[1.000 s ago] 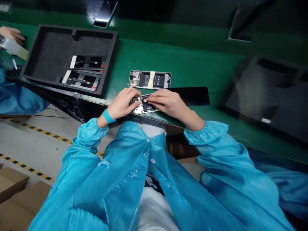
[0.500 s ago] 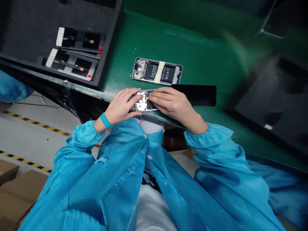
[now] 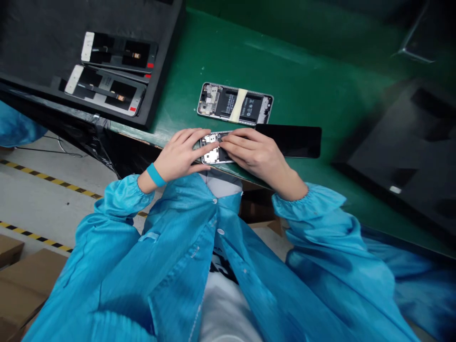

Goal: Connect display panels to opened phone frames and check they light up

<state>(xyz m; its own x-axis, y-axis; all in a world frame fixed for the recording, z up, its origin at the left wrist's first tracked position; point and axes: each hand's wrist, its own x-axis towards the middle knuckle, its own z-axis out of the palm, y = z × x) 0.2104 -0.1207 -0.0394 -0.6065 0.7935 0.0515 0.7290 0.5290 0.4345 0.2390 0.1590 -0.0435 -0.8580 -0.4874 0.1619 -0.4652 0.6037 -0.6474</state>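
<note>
An opened phone body [image 3: 211, 156] lies at the table's front edge, its board bare on the left and its right part hidden under my right hand. My left hand [image 3: 181, 153] has its fingers spread, with one fingertip pressing on the board's right side. Close against that fingertip, my right hand [image 3: 257, 153] pinches over the middle of the phone; what it grips is hidden. A black phone screen [image 3: 294, 141] lies face up to the right, partly behind my right hand. Just beyond, a second opened phone [image 3: 217, 102] has a pale strip [image 3: 238, 107] across its battery.
A black foam-lined tray [image 3: 35, 52] at the left holds several phone screen assemblies [image 3: 107, 90] with flex cables and red tabs. The green table [image 3: 299, 85] extends behind the phones. Another dark tray [image 3: 399, 142] stands at the right. Cardboard boxes [image 3: 32, 280] sit on the floor.
My left fingertip has moved right across the board, up to my right fingertips, covering the small yellowish part seen there before. My right hand stays nearly still. The view has shifted slightly.
</note>
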